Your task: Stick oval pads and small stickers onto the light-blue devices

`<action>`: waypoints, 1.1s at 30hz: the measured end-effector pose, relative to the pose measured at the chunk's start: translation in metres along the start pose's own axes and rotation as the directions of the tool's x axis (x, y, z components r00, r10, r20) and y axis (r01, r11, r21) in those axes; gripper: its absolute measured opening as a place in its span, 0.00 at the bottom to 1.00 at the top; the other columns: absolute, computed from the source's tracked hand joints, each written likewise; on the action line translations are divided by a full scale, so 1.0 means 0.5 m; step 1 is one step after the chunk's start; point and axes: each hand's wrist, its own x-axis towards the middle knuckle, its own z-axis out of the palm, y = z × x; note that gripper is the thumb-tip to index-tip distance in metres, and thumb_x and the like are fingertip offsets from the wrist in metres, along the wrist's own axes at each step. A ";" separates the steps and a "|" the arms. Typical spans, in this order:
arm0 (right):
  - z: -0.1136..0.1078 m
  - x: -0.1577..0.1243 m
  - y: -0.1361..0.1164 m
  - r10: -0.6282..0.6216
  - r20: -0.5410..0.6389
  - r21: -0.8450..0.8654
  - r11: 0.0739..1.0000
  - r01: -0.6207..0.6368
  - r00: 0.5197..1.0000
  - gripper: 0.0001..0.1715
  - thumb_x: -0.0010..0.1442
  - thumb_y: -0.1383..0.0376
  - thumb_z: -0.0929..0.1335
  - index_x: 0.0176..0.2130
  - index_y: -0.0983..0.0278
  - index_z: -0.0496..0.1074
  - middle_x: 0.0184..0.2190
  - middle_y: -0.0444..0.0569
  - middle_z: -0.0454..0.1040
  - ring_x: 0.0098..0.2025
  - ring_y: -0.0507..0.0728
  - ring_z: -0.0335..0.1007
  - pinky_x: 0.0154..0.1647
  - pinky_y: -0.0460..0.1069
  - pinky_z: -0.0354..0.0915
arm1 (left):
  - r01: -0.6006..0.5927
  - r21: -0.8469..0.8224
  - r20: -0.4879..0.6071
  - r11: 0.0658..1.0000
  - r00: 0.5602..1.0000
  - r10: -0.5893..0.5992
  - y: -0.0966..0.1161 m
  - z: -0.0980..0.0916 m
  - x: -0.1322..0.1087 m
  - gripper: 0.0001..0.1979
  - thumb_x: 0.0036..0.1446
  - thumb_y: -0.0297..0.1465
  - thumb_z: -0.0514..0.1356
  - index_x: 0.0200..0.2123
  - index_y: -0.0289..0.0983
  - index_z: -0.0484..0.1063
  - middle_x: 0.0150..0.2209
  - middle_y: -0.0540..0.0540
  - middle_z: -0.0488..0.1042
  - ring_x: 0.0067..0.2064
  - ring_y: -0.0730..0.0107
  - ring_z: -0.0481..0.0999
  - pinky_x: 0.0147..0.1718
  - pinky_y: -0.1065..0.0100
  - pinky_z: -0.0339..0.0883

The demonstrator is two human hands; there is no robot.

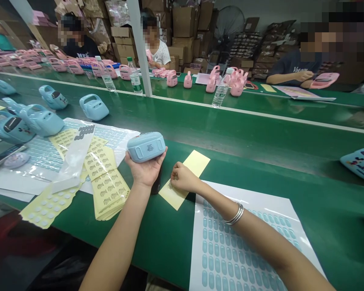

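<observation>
My left hand [144, 169] grips a light blue plastic case [146, 146] from below, holding it just above the green table. My right hand [182, 178] rests with its fingers pinched together on a yellow backing strip [194, 165] lying on the table right of the case. What the pinch holds is too small to see. A white sheet of blue oval stickers [230, 246] lies under my right forearm, which wears silver bangles.
Yellow label sheets [107, 184] and clear sticker sheets lie to the left. Several blue cases [94, 107] stand at the left, and another blue case [360, 161] at the right edge. Water bottles [220, 91], pink cases and seated people line the far side.
</observation>
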 end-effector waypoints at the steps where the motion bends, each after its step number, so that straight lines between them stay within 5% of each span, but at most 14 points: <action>1: 0.001 0.000 0.000 -0.004 0.002 -0.014 1.000 0.004 1.000 0.07 0.47 0.78 0.68 0.25 0.68 0.71 0.33 0.46 0.60 0.34 0.51 0.62 0.39 0.47 0.63 | 0.000 0.002 0.005 1.000 1.000 0.000 0.000 -0.001 0.000 0.28 0.55 0.50 0.46 0.49 0.40 0.67 0.50 0.39 0.70 0.56 0.44 0.66 0.45 0.49 0.70; 9: -0.028 0.003 0.011 -0.072 0.087 -0.081 0.994 0.079 0.994 0.07 0.52 0.74 0.67 0.30 0.68 0.75 0.34 0.48 0.63 0.32 0.51 0.65 0.40 0.47 0.65 | 0.004 0.000 0.017 1.000 1.000 -0.004 -0.001 -0.010 0.004 0.27 0.53 0.50 0.50 0.49 0.39 0.67 0.51 0.38 0.69 0.57 0.43 0.64 0.46 0.49 0.69; 16: -0.054 -0.008 0.018 -0.160 0.201 -0.135 0.973 0.189 0.966 0.24 0.52 0.74 0.68 0.50 0.68 0.69 0.43 0.54 0.66 0.46 0.58 0.66 0.49 0.51 0.65 | -0.021 -0.009 0.023 1.000 1.000 0.021 -0.001 -0.015 0.009 0.25 0.51 0.48 0.53 0.49 0.43 0.67 0.51 0.41 0.70 0.56 0.46 0.65 0.47 0.46 0.67; 19: -0.060 -0.009 0.028 -0.148 0.215 -0.171 0.968 0.186 0.965 0.39 0.47 0.69 0.73 0.57 0.70 0.62 0.53 0.60 0.62 0.60 0.66 0.53 0.60 0.58 0.54 | -0.016 -0.005 0.019 1.000 1.000 0.016 0.002 -0.012 0.006 0.25 0.52 0.49 0.53 0.49 0.44 0.67 0.51 0.41 0.70 0.57 0.46 0.64 0.47 0.47 0.67; 22: -0.056 -0.003 0.040 -0.053 0.179 -0.214 0.972 0.092 0.982 0.52 0.47 0.64 0.75 0.62 0.74 0.51 0.63 0.68 0.47 0.66 0.73 0.34 0.64 0.66 0.41 | -0.008 0.001 0.020 1.000 1.000 0.008 0.005 -0.009 0.002 0.26 0.52 0.49 0.52 0.51 0.44 0.66 0.51 0.41 0.69 0.58 0.46 0.63 0.48 0.48 0.67; 26: -0.036 0.002 0.032 0.053 0.097 -0.241 0.970 -0.028 0.994 0.50 0.52 0.63 0.72 0.64 0.72 0.45 0.66 0.67 0.33 0.67 0.74 0.22 0.62 0.71 0.36 | 0.009 0.005 0.012 1.000 1.000 -0.010 0.008 -0.008 0.001 0.28 0.51 0.50 0.53 0.51 0.43 0.66 0.52 0.40 0.69 0.58 0.46 0.64 0.48 0.50 0.67; 33: -0.007 -0.010 0.002 0.147 -0.008 -0.168 0.975 -0.146 0.989 0.41 0.53 0.66 0.70 0.61 0.67 0.51 0.66 0.65 0.36 0.66 0.76 0.20 0.57 0.78 0.32 | 0.006 0.011 -0.006 1.000 1.000 -0.005 0.009 -0.003 0.000 0.26 0.52 0.50 0.52 0.50 0.43 0.67 0.50 0.40 0.70 0.57 0.48 0.65 0.47 0.50 0.67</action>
